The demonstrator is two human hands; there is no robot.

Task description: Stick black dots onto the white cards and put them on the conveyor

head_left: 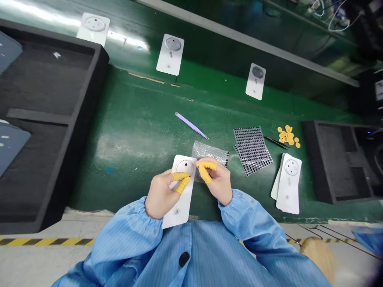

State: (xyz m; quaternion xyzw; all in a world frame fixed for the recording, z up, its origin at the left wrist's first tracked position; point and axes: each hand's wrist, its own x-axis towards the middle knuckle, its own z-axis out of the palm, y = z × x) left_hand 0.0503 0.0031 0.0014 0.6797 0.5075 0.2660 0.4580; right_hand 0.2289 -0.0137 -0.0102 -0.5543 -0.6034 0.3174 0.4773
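Observation:
A white rectangular panel (182, 205) with a round grey-ringed face near its top lies in front of me at the table edge. My left hand (164, 191) is over it, thumb and index finger in yellow finger cots, tips together near the round face; a tiny dark spot shows there. My right hand (217, 179), also in yellow cots, has its thumb and index finger pinched at the panel's upper right edge; what they hold is too small to make out. Partly beneath that hand lies a clear textured sheet (208, 151) with black dots along its right edge.
Purple tweezers (191, 125) lie ahead; black tweezers (277, 142) are beside dotted sheets (253, 149) and loose yellow finger cots (289, 135). Stacked white panels (289, 195) are at right. Black trays (86, 107) (323, 171) flank me. More panels (170, 59) stand along the back.

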